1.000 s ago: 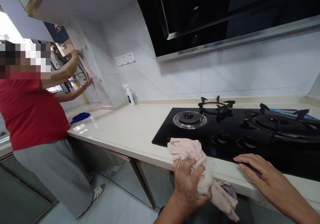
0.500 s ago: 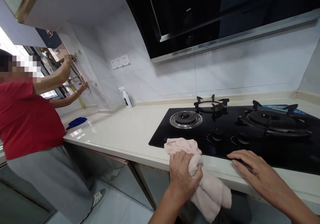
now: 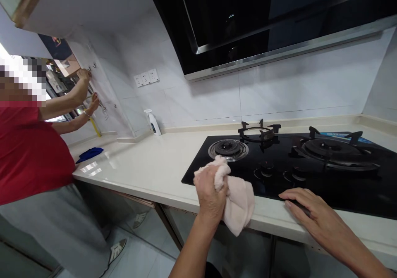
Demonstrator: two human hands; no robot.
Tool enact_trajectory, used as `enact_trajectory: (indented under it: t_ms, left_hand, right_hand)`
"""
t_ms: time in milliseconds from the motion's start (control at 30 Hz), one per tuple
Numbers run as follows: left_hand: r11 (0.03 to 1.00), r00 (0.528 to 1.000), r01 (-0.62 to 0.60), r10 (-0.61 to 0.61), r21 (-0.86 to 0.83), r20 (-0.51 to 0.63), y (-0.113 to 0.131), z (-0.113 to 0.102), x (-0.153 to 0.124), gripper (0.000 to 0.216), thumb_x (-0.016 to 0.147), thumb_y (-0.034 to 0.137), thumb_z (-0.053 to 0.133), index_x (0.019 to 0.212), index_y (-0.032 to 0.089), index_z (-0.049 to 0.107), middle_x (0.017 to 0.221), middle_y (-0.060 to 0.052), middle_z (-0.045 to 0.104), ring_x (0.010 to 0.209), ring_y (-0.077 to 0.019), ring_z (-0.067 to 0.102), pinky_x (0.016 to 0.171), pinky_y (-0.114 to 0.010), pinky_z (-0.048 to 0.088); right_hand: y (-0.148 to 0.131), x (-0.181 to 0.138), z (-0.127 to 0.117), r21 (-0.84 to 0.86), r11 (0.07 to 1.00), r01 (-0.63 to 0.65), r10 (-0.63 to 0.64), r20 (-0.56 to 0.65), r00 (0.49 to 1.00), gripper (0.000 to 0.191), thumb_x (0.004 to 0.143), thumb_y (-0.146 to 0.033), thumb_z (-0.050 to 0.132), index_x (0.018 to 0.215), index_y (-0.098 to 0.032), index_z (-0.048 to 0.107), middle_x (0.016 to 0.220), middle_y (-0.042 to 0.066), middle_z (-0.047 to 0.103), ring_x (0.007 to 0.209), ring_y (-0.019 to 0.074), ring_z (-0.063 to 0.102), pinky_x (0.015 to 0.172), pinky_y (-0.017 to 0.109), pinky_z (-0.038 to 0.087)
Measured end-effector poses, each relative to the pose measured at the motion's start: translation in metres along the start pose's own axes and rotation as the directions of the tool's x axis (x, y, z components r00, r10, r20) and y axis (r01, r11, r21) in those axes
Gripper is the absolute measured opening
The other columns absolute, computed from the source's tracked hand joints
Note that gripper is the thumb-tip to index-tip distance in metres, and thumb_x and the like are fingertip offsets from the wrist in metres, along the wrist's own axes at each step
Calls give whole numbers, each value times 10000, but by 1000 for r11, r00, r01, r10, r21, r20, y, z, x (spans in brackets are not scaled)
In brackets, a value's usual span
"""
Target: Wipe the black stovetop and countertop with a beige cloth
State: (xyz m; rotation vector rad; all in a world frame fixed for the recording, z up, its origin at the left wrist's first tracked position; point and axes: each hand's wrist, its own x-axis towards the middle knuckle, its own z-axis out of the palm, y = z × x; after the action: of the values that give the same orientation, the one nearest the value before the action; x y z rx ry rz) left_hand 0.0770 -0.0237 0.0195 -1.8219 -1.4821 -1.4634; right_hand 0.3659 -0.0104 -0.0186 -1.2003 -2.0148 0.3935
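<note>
Cloth (image 3: 238, 199) — one — clenched in left hand (image 3: 209, 191); right hand (image 3: 305, 212) flat, empty, on two-burner hob (image 3: 341, 187).

Bare countertop (image 3: 155, 166) lies open left of the gas hob (image 3: 310, 179); pan supports (image 3: 259, 130) and knobs (image 3: 263, 170) obstruct rightward.

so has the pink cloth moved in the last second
Yes, the pink cloth in the left hand moved forward, closer to the left burner.

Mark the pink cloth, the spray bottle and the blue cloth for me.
pink cloth (image 3: 238, 203): head view, on its hanging fold.
spray bottle (image 3: 153, 125): head view, on its body.
blue cloth (image 3: 89, 154): head view, on its middle.
</note>
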Motion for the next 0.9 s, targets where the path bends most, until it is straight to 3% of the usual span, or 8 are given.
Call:
enact_trajectory:
  t_ms: [100,233,433,900]
  left_hand:
    - [999,952,-30,22,21,305,5,7,-10,330,880,294,700,1209,285,673,1244,-42,750,1187,-264,669,1025,-465,477]
    - [998,898,34,-57,61,436,11,5,-11,386,872,345,716,1250,289,665,1375,-59,700,1328,-291,599,1146,-537,406]
    - [990,878,122,-138,63,459,14,0,-11,432,872,370,706,1293,300,635,1457,-36,646,1386,-283,548,1233,-586,295]
    - [991,908,111,-131,72,398,13,3,-18,302,884,394,705,1149,252,667,1201,-53,744,1191,-276,641,1113,-525,422]
  right_hand:
    - [2,0,1,-12,1000,4,-4,5,1000,402,971,-622,470,1064,-333,734,1202,47,723,1142,289,648,972,471,533]
    - [11,-1,5,-16,1000,19,-19,2,1000,403,973,-618,485,1100,-323,728,1219,62,713,1161,295,632,1022,512,499]
    - [16,-2,8,-34,999,35,-35,7,999,390,981,-605,496,1134,-325,721,1235,65,705,1169,294,626,1028,520,490]
    - [11,0,5,-44,999,29,-29,-18,999,411,948,-645,504,1068,-333,742,1197,55,732,1124,293,667,956,480,549]
